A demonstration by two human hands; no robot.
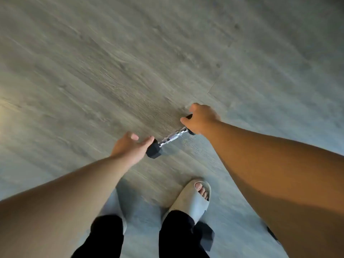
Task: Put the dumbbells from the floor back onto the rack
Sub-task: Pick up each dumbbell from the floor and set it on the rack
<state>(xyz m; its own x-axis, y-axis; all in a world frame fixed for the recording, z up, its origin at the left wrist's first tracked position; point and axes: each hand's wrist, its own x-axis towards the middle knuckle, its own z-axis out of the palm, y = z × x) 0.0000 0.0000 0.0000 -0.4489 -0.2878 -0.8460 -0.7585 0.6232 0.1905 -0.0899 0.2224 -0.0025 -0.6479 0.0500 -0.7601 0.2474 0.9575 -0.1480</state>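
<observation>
Forearms, two, bare, fill the frame from 7 and 4 o'clock. We list next: slides (193, 199), grey, on both feet, at 6 o'clock; a dark hex shape (203, 237) beside the right heel, seemingly a second weight. Dumbbell (168, 139), one, near frame centre, above the wood-grain floor (93, 71): black hex heads, knurled chrome handle bare between our hands. Left hand (128, 146): fingers loosely curved against the near head, not clenched. Right hand (202, 119): fingers wrapped over the far head. Rack: not in view. Handling, as we judge: dense, rigid, small; heads smooth and liable to slip, so the knurled handle is the sounder hold.
</observation>
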